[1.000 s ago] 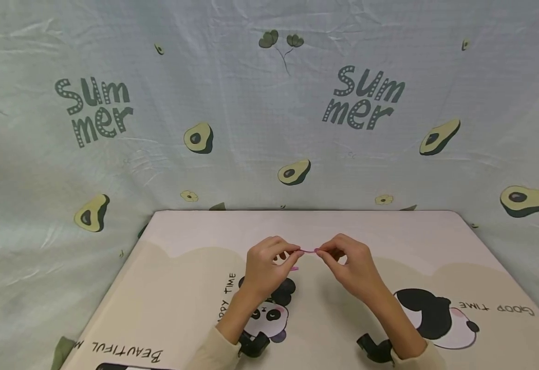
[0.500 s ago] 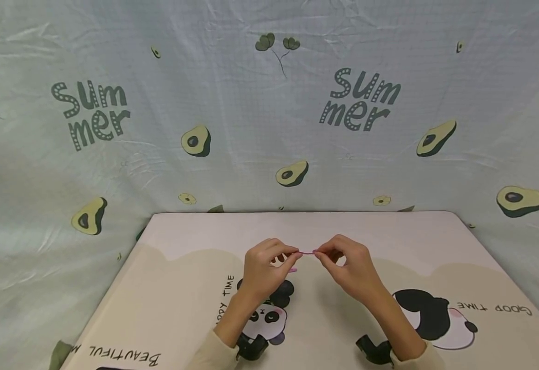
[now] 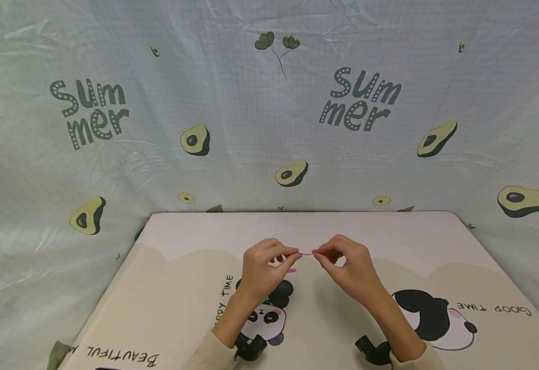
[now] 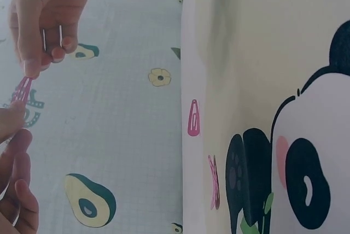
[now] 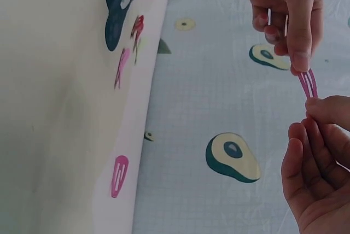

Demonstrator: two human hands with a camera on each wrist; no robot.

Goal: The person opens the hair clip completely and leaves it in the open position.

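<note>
A pink snap hair clip is stretched between my two hands, above the table. My left hand pinches one end between thumb and index finger, and my right hand pinches the other end the same way. In the left wrist view, slots show in the middle of the held hair clip; the fingertips hide its ends. Below the hands, a second pink snap clip lies on the table, with another pink clip farther along.
The table has a cover printed with pandas and lettering. A red item, blurred, lies beside the pink clip in the right wrist view. Behind the table hangs a pale curtain with avocados. A dark-edged object shows at the bottom left edge.
The head view has shifted slightly. Both hands keep the same pinch on the hair clip, with hardly any movement.
</note>
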